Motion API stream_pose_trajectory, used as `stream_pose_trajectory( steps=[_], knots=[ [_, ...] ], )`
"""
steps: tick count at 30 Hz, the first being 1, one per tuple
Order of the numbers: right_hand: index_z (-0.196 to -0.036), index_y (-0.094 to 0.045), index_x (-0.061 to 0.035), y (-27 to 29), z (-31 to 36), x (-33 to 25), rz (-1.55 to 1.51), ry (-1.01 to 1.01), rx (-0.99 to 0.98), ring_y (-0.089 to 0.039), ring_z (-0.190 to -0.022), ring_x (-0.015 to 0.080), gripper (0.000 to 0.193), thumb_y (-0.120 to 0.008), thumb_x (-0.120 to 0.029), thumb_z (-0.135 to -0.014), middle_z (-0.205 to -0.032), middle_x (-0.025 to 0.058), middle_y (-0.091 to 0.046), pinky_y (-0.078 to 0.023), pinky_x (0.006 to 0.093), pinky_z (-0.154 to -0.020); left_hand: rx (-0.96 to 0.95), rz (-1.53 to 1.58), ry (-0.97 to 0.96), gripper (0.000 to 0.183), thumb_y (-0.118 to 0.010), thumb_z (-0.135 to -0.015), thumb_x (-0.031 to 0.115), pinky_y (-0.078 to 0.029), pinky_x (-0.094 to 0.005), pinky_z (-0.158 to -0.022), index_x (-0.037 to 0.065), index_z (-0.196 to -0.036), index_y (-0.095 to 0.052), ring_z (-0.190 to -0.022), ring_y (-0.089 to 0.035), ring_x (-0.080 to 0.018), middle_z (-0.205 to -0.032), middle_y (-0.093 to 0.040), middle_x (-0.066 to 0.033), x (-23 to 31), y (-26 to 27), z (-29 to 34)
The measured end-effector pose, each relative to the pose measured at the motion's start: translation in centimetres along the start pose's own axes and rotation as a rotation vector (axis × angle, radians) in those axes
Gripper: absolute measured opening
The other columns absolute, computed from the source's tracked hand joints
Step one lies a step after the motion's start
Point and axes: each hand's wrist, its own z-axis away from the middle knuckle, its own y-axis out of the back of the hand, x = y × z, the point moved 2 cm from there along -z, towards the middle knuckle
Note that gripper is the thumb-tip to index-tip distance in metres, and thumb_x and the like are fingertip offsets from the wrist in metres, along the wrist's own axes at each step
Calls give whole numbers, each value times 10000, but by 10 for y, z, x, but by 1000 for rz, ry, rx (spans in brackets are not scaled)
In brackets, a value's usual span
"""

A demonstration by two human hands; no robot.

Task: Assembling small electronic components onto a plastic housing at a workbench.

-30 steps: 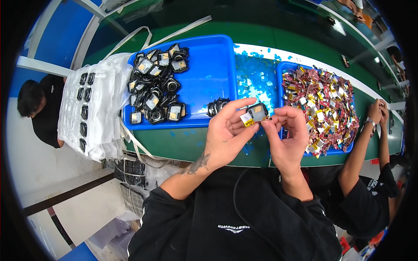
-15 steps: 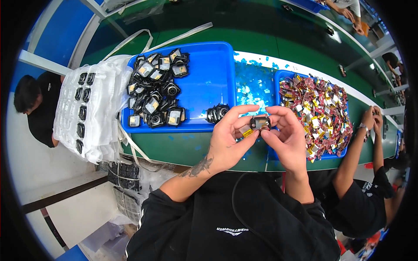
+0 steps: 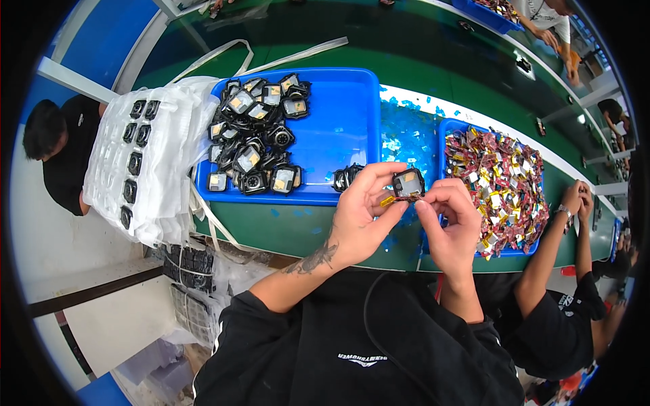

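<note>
Between my hands is a black square watch case (image 3: 409,181), its open side showing a grey inner face. My left hand (image 3: 362,220) grips the case at its left edge, thumb below and fingers behind. A small part with yellow tape (image 3: 387,201) pokes out by the left fingertips, joined to a reddish strip along the case's lower edge. My right hand (image 3: 452,220) pinches at the lower right corner, thumb and forefinger closed there; exactly what lies between those fingertips is hidden. Just left of my left hand, several watch cases (image 3: 347,177) stand in the blue tray (image 3: 338,128).
More black watch cases (image 3: 254,145) are heaped in the tray's left part. To the right, a blue bin holds a pile of small circuit boards with batteries (image 3: 497,189). Blue film scraps (image 3: 406,135) litter the green table (image 3: 298,227). White blister trays (image 3: 152,162) are stacked left; a co-worker's hands (image 3: 575,199) are at right.
The watch case has been tilted up, so its inner face now shows more fully. My right fingers have shifted down to its lower corner. The whole view has shifted slightly.
</note>
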Motion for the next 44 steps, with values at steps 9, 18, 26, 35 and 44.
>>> stream_pose_trajectory(
  steps=[9, 18, 26, 35, 44],
  knots=[
    [-857, -654, 23, 1, -3, 1, -65, -77, -43, -473, -614, 45, 58, -702, 15, -825, -767, 25, -576, -377, 206, -549, 10, 7, 36, 488, -592, -871, -104, -494, -274, -931, -7, -1319, -425, -1120, -584, -162, -1208, -596, -131, -1, -1, 1],
    [-879, -663, 44, -12, 6, 15, -354, -111, 111, -557, -694, 47, 11, -655, 41, -872, -828, 38, -624, -420, 174, -612, 62, 87, 9, 482, -581, -884, -94, -522, -316, -937, -15, -1329, -412, -1091, -619, -210, -1212, -605, -188, -6, -4, 0],
    [-912, -673, 50, -11, 9, 19, -470, -147, 126, -569, -729, 60, 45, -650, 51, -874, -850, 54, -642, -435, 188, -646, 67, 64, -5, 481, -587, -884, -90, -521, -320, -936, -18, -1327, -414, -1096, -621, -220, -1207, -610, -193, -8, -8, 0],
    [-926, -679, 46, -15, 12, 21, -540, -156, 181, -560, -753, 60, 60, -657, 48, -871, -852, 51, -629, -429, 185, -661, 70, 60, -35, 466, -575, -895, -89, -502, -277, -931, -9, -1326, -416, -1093, -618, -183, -1220, -607, -170, -11, -11, -1],
    [-930, -699, 3, -15, 15, 25, -204, -44, 165, -565, -729, 83, 66, -693, -16, -867, -852, 60, -629, -441, 207, -630, 99, 33, -56, 429, -581, -893, -86, -507, -279, -926, -15, -1296, -454, -1082, -621, -174, -1199, -617, -149, -15, -8, -2]
  ],
)
